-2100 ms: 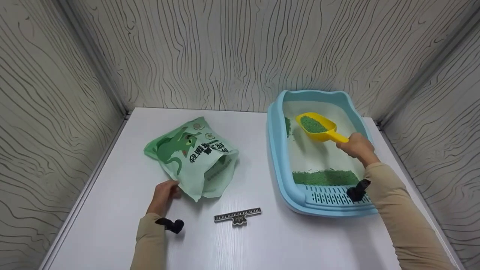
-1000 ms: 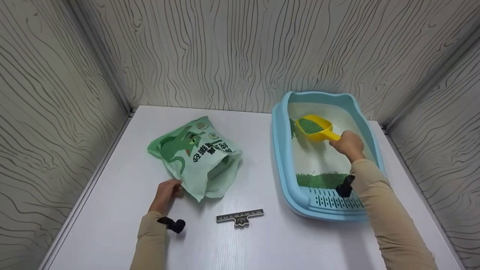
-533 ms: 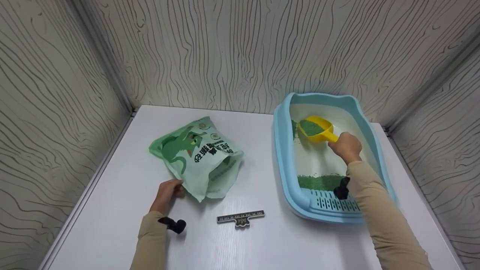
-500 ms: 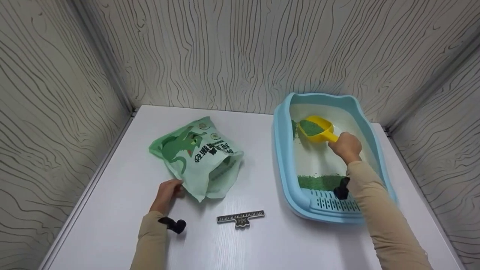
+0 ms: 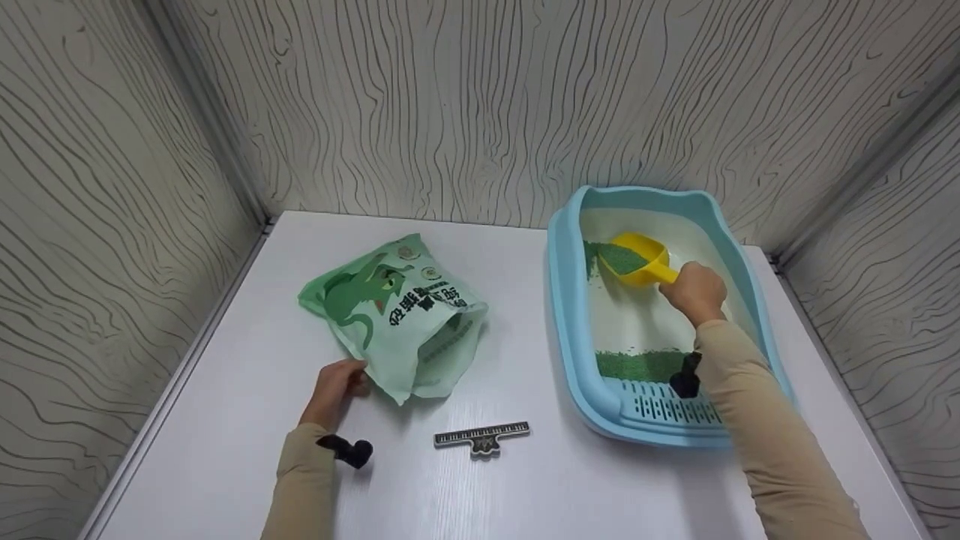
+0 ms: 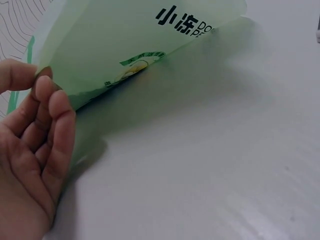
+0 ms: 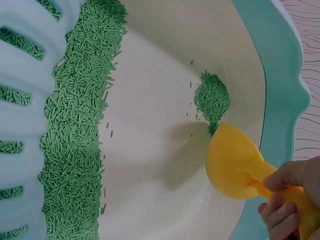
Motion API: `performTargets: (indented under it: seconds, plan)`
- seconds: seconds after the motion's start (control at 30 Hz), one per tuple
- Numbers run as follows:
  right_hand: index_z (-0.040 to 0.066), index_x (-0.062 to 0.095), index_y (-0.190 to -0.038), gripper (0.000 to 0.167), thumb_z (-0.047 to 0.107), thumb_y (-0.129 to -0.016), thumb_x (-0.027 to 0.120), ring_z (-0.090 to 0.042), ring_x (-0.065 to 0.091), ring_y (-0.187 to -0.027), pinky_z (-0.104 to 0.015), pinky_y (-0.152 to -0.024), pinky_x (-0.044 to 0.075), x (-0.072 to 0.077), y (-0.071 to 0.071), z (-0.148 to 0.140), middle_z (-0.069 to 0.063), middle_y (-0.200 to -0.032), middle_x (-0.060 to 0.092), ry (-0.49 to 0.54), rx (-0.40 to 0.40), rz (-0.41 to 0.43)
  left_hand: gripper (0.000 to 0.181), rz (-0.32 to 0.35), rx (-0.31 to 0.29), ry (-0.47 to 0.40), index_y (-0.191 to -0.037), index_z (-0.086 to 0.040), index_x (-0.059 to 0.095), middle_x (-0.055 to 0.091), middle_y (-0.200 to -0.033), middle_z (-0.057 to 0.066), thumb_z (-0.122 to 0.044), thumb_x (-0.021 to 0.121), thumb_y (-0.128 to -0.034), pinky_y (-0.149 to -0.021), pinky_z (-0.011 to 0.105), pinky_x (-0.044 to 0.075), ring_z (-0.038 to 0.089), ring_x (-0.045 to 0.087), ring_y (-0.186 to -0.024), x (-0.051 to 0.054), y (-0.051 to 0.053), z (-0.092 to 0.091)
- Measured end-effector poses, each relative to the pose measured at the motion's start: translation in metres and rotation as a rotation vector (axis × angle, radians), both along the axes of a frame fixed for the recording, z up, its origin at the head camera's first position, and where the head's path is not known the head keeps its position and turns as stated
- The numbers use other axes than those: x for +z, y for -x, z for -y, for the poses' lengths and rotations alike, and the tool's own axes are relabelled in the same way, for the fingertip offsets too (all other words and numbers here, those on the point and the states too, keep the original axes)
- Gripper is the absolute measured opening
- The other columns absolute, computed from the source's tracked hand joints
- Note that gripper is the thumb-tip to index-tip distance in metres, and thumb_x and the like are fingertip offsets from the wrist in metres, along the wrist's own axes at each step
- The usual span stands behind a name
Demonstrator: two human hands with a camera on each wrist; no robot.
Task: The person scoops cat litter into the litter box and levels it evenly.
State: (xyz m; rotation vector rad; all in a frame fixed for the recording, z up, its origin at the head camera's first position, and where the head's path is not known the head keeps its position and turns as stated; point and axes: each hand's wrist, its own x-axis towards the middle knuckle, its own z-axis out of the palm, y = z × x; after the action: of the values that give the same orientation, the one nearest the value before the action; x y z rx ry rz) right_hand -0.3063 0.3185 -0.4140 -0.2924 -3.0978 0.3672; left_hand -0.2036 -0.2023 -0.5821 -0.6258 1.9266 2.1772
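Observation:
My right hand (image 5: 696, 292) grips the handle of a yellow scoop (image 5: 654, 255) above the far part of a blue litter box (image 5: 564, 300). Green pellet litter (image 5: 622, 259) lies in the scoop and spills over its lip at the left wall. In the right wrist view the scoop (image 7: 232, 162) is tilted, with a small litter pile (image 7: 212, 96) under its lip. With thumb and fingertips, my left hand (image 5: 335, 390) pinches the edge of a light green cat litter bag (image 5: 390, 307). That bag (image 6: 125, 35) lies on its side, mouth toward me.
A dark bag clip (image 5: 482, 438) with a ruler-like bar lies on the white table (image 5: 510, 502) in front of the bag. A band of green litter (image 5: 641, 365) lies along the slotted step (image 5: 667, 403) of the litter box. Patterned walls stand at the back and sides.
The scoop has lowered and moved toward the box's left wall, then tipped, so pellets now slide out onto the small pile there. My left hand keeps its hold on the bag.

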Motion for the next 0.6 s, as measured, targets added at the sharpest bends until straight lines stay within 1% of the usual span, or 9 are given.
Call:
performTargets:
  seconds: [0.1,0.2,0.37,0.6]
  plan:
    - [-0.014,0.056,-0.098,0.039,0.023,-0.087,0.063,-0.033,0.053,-0.072,-0.037,-0.066,0.042,0.0014,-0.0010,-0.0012,-0.021,-0.080,0.056,0.013,-0.004,0.004,0.020,0.003,-0.006,-0.002,-0.071,-0.009,0.059,0.054,-0.064,-0.003,-0.011,0.056,-0.0908,-0.064,0.026,0.046,0.012,0.051,-0.062,0.0006,0.0000,-0.0005]
    - [-0.013,0.056,-0.098,0.037,0.022,-0.088,0.062,-0.031,0.050,-0.072,-0.038,-0.068,0.040,0.0022,-0.0006,-0.0021,-0.018,-0.077,0.052,0.018,-0.004,0.009,0.020,0.000,-0.002,-0.021,-0.072,-0.009,0.059,0.054,-0.064,-0.002,-0.010,0.055,-0.0909,-0.063,0.027,0.046,0.012,0.051,-0.061,0.0000,-0.0008,0.0003]
    - [-0.013,0.057,-0.096,0.034,0.021,-0.088,0.061,-0.030,0.049,-0.070,-0.036,-0.066,0.039,0.0036,0.0000,-0.0034,-0.016,-0.073,0.050,-0.002,0.009,0.014,0.019,-0.006,-0.007,-0.024,-0.072,-0.009,0.059,0.054,-0.065,-0.002,-0.011,0.055,-0.0909,-0.063,0.026,0.048,0.012,0.053,-0.061,-0.0006,0.0002,0.0011]
    - [-0.012,0.059,-0.093,0.032,0.019,-0.087,0.062,-0.030,0.051,-0.067,-0.035,-0.063,0.039,0.0014,-0.0017,-0.0067,-0.017,-0.071,0.053,-0.023,0.024,0.000,0.020,0.004,-0.016,-0.004,-0.073,-0.009,0.059,0.055,-0.066,-0.002,-0.012,0.055,-0.0922,-0.065,0.027,0.048,0.012,0.054,-0.062,-0.0006,-0.0002,0.0007]
